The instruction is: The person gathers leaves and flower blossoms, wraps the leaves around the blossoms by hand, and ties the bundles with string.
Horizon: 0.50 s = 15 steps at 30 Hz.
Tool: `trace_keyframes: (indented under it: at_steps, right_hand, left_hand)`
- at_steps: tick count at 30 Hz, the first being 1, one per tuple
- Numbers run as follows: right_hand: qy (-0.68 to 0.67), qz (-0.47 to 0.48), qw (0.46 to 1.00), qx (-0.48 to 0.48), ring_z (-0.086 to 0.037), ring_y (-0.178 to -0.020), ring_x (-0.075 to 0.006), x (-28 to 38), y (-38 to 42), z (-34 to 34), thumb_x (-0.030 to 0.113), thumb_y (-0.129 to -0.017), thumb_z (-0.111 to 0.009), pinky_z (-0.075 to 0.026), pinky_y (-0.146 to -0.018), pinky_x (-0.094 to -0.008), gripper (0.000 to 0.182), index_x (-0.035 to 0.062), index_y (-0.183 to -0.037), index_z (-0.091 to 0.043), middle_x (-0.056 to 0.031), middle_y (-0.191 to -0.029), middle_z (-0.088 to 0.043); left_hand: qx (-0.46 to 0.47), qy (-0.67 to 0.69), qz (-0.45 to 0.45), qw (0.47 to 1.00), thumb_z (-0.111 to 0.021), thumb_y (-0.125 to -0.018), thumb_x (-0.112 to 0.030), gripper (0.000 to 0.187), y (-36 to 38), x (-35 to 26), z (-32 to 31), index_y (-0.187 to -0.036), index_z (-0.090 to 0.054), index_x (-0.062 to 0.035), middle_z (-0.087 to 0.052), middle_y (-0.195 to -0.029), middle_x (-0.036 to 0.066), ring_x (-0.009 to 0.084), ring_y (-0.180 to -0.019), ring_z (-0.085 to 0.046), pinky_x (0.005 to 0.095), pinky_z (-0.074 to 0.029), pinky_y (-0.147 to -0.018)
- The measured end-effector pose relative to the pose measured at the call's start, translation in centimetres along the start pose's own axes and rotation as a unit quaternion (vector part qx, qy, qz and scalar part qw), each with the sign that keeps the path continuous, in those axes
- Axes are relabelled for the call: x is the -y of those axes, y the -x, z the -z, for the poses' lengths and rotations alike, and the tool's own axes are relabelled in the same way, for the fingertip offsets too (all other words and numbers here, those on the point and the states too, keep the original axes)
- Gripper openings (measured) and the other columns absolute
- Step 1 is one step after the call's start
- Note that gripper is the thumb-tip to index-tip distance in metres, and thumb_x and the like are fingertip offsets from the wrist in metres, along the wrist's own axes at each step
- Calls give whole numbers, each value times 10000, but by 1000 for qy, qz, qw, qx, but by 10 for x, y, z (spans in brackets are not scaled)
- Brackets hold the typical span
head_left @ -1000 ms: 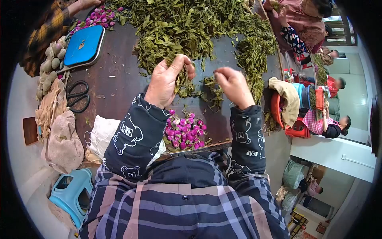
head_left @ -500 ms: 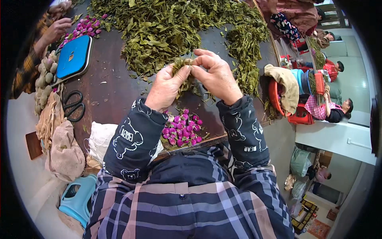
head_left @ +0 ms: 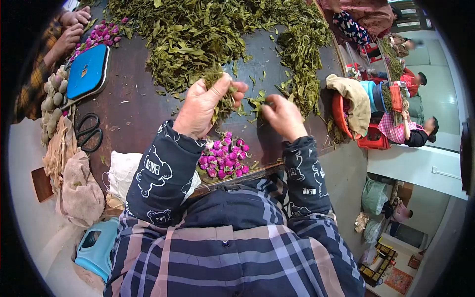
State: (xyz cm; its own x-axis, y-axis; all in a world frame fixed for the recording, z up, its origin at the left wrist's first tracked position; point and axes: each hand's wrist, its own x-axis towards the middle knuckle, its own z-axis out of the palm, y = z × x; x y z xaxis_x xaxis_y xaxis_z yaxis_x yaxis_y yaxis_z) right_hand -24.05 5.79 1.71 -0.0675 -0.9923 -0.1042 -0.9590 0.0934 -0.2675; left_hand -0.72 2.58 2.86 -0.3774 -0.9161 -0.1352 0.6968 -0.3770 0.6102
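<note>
A bunch of dried green leaves (head_left: 223, 101) is held in my left hand (head_left: 200, 104), with the thumb pressed across it. My right hand (head_left: 284, 116) is apart from the bunch, over the table to its right. Its fingers are curled, the tips beside a few loose leaves (head_left: 257, 102); what they hold, if anything, is hidden. Between my forearms, near the table's front edge, lies a cluster of magenta dried flower heads (head_left: 225, 156). Beyond my hands spreads a large pile of dried leaves (head_left: 193, 44), and a narrower leaf heap (head_left: 302, 69) lies at right.
At left on the dark table (head_left: 131, 99) are a blue-topped scale (head_left: 88, 72), black scissors (head_left: 89, 132) and a white cloth bag (head_left: 123, 173). Another person's hands (head_left: 71, 32) are near more magenta flowers (head_left: 101, 37). A red basin (head_left: 341, 114) stands right; co-workers sit farther off.
My right hand has left the bunch and moved right and down to loose leaves on the table. My left hand keeps the bunch and has shifted slightly left.
</note>
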Motion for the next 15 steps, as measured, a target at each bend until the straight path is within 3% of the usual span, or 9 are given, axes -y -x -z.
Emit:
trace_keyframes:
  at_steps: [2,7,11,15]
  right_hand:
    - [16,2,1000,-20,-624,-699,-238,2,2,-7,201,-885,-623,-499,-657,-341,188,36,-954,-682,-64,-821,-700]
    - [57,15,997,45,-653,-843,-272,11,-7,4,157,-861,-624,-512,-745,-349,147,34,-923,-675,-99,-982,-709]
    - [-144,219,962,-75,-632,-1012,-275,22,-12,32,115,-848,-621,-502,-843,-335,126,32,-927,-673,-141,-1174,-667]
    - [-217,239,944,-62,-590,-1111,-276,56,-8,42,93,-845,-627,-480,-907,-328,112,27,-924,-671,-162,-1287,-606]
  left_hand:
    - [1,-28,2,1000,-629,-980,-178,182,-1,3,1,-1083,-623,-27,-683,-892,85,121,-741,-637,233,-529,-680]
    - [17,-137,-36,990,-629,-979,-170,178,-3,11,11,-1092,-636,-32,-676,-877,73,118,-734,-630,220,-512,-669]
    - [36,-128,-13,991,-618,-986,-170,161,-2,16,5,-1069,-654,-37,-669,-877,60,112,-744,-621,205,-495,-665]
    - [95,-149,47,983,-602,-996,-178,159,1,18,8,-1046,-659,-39,-665,-878,52,109,-760,-619,202,-497,-674]
